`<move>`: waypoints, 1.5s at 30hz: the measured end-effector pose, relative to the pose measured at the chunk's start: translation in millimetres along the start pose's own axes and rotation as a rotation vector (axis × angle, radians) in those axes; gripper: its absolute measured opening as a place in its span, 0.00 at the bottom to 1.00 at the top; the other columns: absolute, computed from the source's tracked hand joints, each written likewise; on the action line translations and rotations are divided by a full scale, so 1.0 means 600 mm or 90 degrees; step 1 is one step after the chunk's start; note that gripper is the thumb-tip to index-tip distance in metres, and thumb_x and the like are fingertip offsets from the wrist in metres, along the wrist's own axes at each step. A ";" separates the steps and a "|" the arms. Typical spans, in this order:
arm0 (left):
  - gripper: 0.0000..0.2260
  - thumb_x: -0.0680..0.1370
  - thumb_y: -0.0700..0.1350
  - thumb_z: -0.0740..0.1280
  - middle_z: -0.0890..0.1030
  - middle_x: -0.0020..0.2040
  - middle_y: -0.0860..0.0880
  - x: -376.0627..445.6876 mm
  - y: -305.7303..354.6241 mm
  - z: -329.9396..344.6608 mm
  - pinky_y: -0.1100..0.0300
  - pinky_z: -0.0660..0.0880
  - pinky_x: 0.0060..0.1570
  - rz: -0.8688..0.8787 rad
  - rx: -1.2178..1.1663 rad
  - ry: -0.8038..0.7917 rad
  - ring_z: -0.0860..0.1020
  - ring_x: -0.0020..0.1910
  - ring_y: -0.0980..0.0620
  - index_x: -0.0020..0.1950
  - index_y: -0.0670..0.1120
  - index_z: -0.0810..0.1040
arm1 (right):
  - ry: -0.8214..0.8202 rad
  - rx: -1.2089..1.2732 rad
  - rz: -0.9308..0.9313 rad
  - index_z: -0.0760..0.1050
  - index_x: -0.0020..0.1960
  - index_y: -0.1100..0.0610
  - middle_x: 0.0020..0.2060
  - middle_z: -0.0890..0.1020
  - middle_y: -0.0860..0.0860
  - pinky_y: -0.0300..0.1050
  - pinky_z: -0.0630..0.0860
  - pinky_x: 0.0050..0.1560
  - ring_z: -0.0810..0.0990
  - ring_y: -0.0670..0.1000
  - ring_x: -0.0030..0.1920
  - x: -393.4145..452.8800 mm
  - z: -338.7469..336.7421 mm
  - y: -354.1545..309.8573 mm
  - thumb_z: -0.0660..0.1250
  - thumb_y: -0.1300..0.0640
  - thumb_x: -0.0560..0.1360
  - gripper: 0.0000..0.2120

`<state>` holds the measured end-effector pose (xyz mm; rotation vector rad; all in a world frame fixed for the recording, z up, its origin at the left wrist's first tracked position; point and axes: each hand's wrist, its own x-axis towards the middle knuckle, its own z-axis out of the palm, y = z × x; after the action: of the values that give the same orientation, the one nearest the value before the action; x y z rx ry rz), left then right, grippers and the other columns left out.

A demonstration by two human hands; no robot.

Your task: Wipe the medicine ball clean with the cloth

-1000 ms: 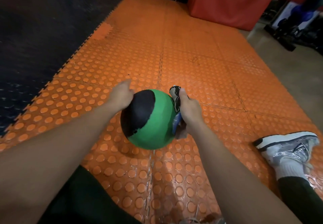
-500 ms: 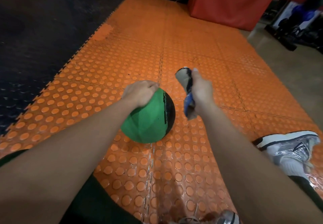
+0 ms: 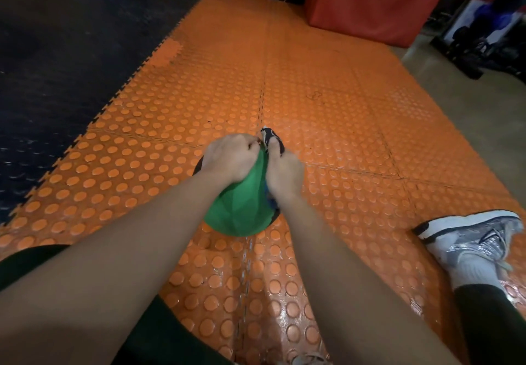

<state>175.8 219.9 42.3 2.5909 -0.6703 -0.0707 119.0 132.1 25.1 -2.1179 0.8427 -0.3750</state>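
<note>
The green and black medicine ball [image 3: 242, 211] sits on the orange studded mat in front of me, mostly its green side showing. My left hand [image 3: 227, 158] lies over its top left with fingers curled around the ball. My right hand [image 3: 284, 172] grips a dark and blue cloth [image 3: 271, 138] and presses it against the ball's upper right side. One end of the cloth sticks up above my thumb; a blue bit shows below my wrist. The ball's far side is hidden by both hands.
The orange studded mat [image 3: 327, 108] stretches ahead, with black flooring [image 3: 71, 51] to the left and bare concrete [image 3: 469, 108] to the right. A red padded block [image 3: 370, 0] stands at the back. My shoe [image 3: 469, 239] rests at the right.
My right hand, lifted away from the ball half a second ago, has come back down with the cloth onto the ball's right side. The ball has turned, showing more green.
</note>
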 end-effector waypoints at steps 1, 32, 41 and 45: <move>0.16 0.80 0.49 0.52 0.79 0.60 0.45 0.001 -0.001 -0.002 0.54 0.67 0.48 -0.013 -0.009 0.001 0.75 0.59 0.42 0.60 0.53 0.78 | 0.056 0.015 -0.044 0.76 0.58 0.61 0.55 0.79 0.60 0.49 0.68 0.52 0.75 0.59 0.57 -0.018 0.009 0.006 0.50 0.43 0.79 0.26; 0.22 0.82 0.52 0.54 0.60 0.76 0.48 -0.003 -0.053 -0.017 0.55 0.55 0.71 0.024 -0.097 -0.062 0.58 0.75 0.48 0.75 0.48 0.60 | -0.135 0.190 0.064 0.74 0.44 0.57 0.38 0.76 0.53 0.47 0.69 0.42 0.73 0.53 0.38 0.045 -0.077 -0.010 0.57 0.42 0.78 0.19; 0.19 0.82 0.52 0.52 0.73 0.68 0.43 -0.002 -0.063 -0.007 0.53 0.67 0.58 0.051 -0.022 -0.030 0.71 0.64 0.43 0.67 0.45 0.72 | -0.192 0.091 -0.064 0.79 0.52 0.54 0.49 0.81 0.53 0.53 0.74 0.54 0.78 0.56 0.49 0.033 0.015 -0.021 0.54 0.37 0.75 0.24; 0.21 0.82 0.54 0.53 0.68 0.72 0.48 -0.007 -0.065 -0.009 0.56 0.62 0.65 0.124 -0.021 -0.053 0.66 0.70 0.48 0.72 0.48 0.67 | -0.228 0.263 0.193 0.76 0.58 0.58 0.50 0.81 0.57 0.54 0.76 0.55 0.79 0.58 0.49 0.055 0.005 0.015 0.58 0.40 0.73 0.25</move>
<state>190.0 254.3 29.4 2.4884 -0.9405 -0.1265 140.9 107.1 15.3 -1.5818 0.7787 -0.0024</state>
